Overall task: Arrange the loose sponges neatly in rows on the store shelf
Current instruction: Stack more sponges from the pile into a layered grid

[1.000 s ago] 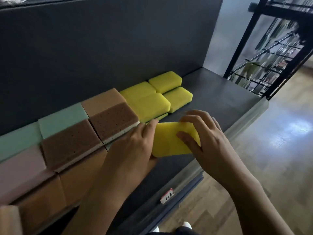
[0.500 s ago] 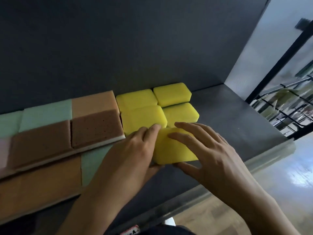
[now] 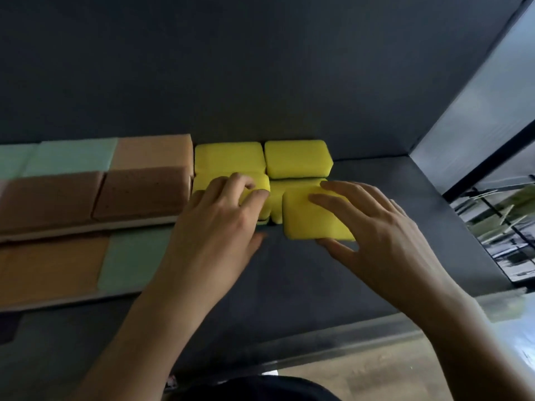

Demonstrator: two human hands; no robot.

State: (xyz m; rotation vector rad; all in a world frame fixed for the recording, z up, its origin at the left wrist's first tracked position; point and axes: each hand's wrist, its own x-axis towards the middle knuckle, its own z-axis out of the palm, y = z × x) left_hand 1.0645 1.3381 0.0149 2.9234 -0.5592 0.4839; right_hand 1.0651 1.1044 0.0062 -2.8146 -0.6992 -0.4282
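Loose yellow sponge lies on dark shelf, right of centre. It is the nearest of the yellow group and butts against the second-row right yellow sponge behind it. Right hand is over it from the right: fingers spread and fairly straight, flat on the top face, thumb against the near edge. Sponge sits under and left of the palm, and most of its top is still visible.

Left hand is just left of the loose sponge, not touching it. Its fingers are bent, with the tips pressing on top of the second-row left yellow sponge, and the thumb hangs free on the near side. Cannot tell if it grips or only presses.

Far row against the back panel has two more yellow sponges, left one and right one, side by side and touching.

Left of the yellows:
- peach sponge and mint sponge in the far row
- two brown sponges in the middle row
- orange sponge and another mint one in the near row

Clear front rail runs along the near shelf edge.
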